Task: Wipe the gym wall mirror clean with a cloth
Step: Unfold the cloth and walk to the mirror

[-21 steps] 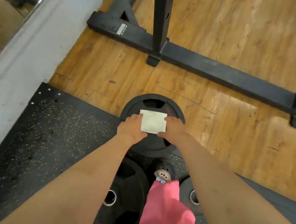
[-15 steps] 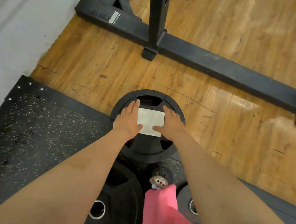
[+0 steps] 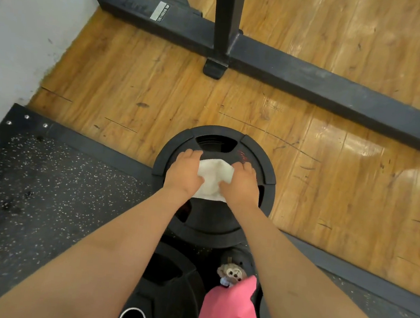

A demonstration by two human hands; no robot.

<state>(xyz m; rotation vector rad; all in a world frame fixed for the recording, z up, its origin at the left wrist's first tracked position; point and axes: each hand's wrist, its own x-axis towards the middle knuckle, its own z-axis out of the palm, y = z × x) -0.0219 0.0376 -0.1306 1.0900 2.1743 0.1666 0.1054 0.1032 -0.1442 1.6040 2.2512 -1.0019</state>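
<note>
- Top-down view: 2 bare forearms reach fwd from bottom of frame.
- Left hand (image 3: 184,175) & right hand (image 3: 239,186) grip a white cloth (image 3: 213,178) from either side, fingers curled; cloth is bunched up btwn them.
- Cloth lies on a black weight plate (image 3: 209,226), lying flat.
- Plate sits where wood floor (image 3: 147,82) meets black speckled mat (image 3: 44,193).
- Beyond: black rack base (image 3: 303,78) w/ upright post (image 3: 226,18) crossing the floor.
- Grey wall (image 3: 16,22) at left.
- Bottom of frame: 2nd plate (image 3: 169,291) w/ metal hub, pink fabric (image 3: 228,316), small plush toy (image 3: 231,273) just above the fabric.
</note>
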